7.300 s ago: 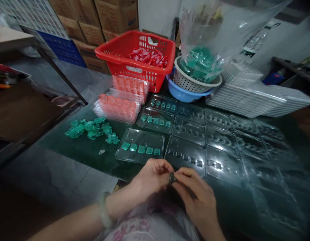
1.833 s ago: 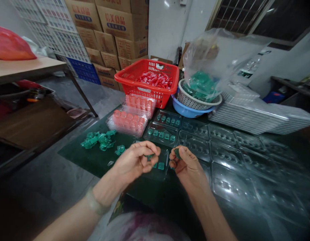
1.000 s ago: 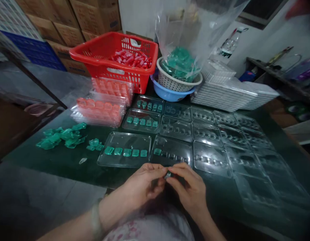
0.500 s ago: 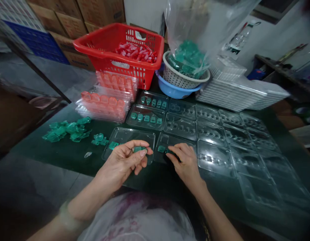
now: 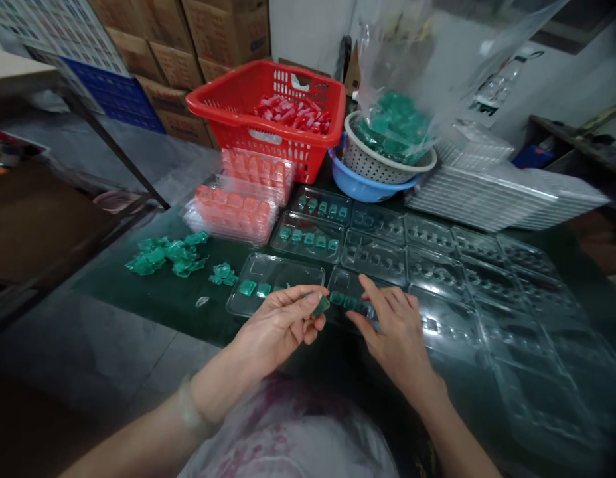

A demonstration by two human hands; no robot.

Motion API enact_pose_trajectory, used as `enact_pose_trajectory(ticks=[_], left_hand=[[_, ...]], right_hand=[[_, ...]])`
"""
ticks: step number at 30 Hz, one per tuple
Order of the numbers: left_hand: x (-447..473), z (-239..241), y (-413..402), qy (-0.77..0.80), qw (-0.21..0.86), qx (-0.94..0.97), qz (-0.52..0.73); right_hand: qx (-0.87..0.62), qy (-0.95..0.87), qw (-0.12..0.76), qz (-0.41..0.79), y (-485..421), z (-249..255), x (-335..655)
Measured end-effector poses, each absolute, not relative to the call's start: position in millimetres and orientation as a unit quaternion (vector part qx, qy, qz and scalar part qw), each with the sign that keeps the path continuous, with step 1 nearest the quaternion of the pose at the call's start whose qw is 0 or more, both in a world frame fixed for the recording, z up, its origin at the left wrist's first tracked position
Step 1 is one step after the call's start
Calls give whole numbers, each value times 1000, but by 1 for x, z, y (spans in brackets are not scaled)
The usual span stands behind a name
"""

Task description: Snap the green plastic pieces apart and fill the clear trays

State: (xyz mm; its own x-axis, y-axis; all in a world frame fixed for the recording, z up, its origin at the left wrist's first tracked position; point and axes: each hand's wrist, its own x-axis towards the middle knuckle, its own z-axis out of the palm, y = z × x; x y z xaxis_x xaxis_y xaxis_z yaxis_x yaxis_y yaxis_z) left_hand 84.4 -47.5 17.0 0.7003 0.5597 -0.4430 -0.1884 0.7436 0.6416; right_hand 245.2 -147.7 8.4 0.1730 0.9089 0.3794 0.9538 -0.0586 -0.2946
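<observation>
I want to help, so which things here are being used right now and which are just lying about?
In use: left hand pinching a green piece; right hand on the near clear tray; loose green pieces at left.
Lying about: red basket; blue bowl; pink-filled trays; cardboard boxes.

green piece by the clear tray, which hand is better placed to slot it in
Probably the left hand: its fingers pinch the green piece right beside the tray. The right hand lies spread on the tray, holding nothing visible.
</observation>
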Motion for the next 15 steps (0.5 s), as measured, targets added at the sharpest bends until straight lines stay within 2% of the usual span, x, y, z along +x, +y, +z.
enact_pose_trajectory(ticks=[2,8,15], left_hand=[[88,16,-51,316,875,298,215],[102,11,-64,310,827,409,229],[106,15,-68,323,786,476,227]], right_hand=[[-708,-636,305,-21,-152,19,234],[-660,-583,447,157,-154,24,218],[-664,-492,515,228,-161,16,222]])
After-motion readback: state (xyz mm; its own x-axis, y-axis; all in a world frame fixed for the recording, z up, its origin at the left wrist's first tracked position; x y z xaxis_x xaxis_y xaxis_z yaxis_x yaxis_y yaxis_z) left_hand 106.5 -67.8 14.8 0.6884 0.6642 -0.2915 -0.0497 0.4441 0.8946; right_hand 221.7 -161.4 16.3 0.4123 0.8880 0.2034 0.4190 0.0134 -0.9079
